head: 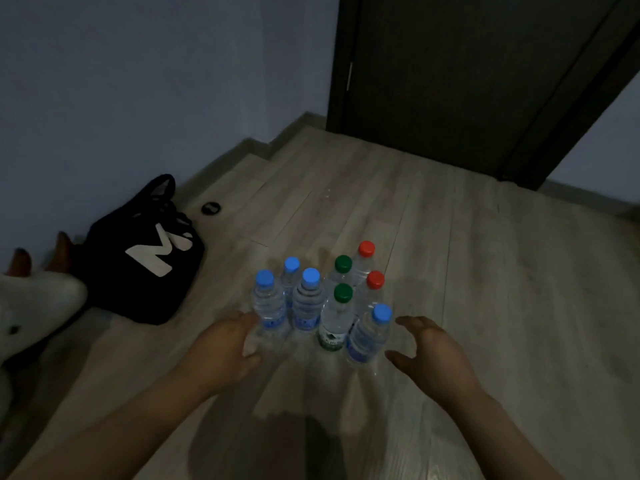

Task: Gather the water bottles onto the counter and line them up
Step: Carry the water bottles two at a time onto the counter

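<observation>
Several clear water bottles stand upright in a tight cluster on the wooden floor. The leftmost has a blue cap (269, 303), the nearest on the right also a blue cap (369, 336), a green-capped one (335, 320) stands in the middle, and red-capped ones (366, 258) are at the back. My left hand (225, 348) is beside the leftmost bottle, fingertips at its base, fingers apart. My right hand (431, 351) is curved open just right of the nearest blue-capped bottle, not touching it. No counter is in view.
A black bag (145, 265) with a white letter sits on the floor at the left by the wall. A small black ring (210, 208) lies behind it. A dark door (467, 81) stands at the back. Something white (34, 306) lies at the far left.
</observation>
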Action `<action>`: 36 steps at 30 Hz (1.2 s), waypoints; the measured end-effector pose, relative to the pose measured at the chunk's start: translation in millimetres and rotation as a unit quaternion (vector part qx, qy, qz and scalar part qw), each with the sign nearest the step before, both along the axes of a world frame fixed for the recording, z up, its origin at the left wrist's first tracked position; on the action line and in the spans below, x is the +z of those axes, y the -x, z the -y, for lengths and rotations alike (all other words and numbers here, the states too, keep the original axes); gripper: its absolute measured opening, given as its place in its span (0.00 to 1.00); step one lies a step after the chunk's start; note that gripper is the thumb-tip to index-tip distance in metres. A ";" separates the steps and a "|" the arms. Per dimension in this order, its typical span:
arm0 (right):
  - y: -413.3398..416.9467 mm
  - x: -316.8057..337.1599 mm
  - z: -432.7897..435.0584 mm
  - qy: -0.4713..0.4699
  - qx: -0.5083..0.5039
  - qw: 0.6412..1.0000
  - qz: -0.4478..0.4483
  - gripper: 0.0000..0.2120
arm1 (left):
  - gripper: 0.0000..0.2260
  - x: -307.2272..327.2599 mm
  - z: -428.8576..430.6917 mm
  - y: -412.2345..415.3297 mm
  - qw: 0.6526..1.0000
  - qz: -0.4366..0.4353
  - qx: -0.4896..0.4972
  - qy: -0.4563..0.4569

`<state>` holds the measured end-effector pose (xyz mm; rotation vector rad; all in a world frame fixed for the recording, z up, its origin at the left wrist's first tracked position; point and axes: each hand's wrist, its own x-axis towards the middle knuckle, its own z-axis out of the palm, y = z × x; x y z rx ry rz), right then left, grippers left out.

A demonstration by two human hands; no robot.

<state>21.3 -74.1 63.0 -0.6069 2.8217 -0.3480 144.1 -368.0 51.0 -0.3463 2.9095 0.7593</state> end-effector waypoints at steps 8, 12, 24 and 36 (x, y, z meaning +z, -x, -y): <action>18.5 -54.8 -3.0 0.024 -0.033 0.999 0.002 0.38 | 0.40 -51.2 26.6 23.2 0.997 0.009 0.056 0.049; 25.9 -68.2 4.1 0.069 -0.033 0.997 0.014 0.39 | 0.43 -58.5 35.8 42.0 0.996 -0.017 0.082 0.041; 34.0 -88.7 19.4 0.199 -0.044 0.977 0.061 0.29 | 0.13 -64.1 26.4 90.2 0.977 -0.160 0.075 -0.121; 20.6 -76.8 19.2 0.239 -0.050 0.968 0.065 0.26 | 0.17 -73.6 18.1 82.2 0.977 -0.148 0.077 -0.130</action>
